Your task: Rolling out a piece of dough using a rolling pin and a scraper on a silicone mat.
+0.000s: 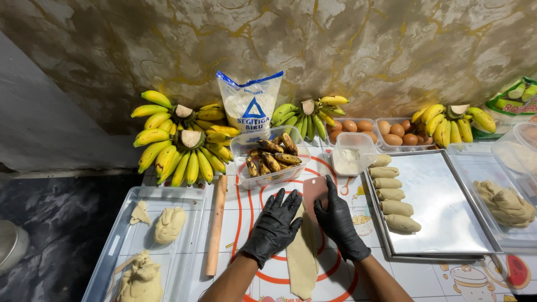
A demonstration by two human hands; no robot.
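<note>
From the head camera, both hands wear black gloves and work at the middle of the near edge of the bench, over a white baking mat with red circles. The left hand lies flat with fingers spread and open, pressing on the upper left side of a long flattened strip of pale tan dough, which runs from between the hands down to the near edge. The right hand is closed around a thin pinkish-brown plastic scraper, held upright at the top end of the strip, touching it. Just left of the mat lies a long wooden rolling pin, and beyond it, at the near left corner, a clear plastic tray holds lumps of the same dough. To the right sits a shiny metal baking tray with a column of rolled dough pieces along its left rim. Along the far edge (against the mottled wall) stand bunches of yellow-green bananas, a clear bag of white flour, a clear tub of browned cooked bananas, and trays of brown eggs.
</note>
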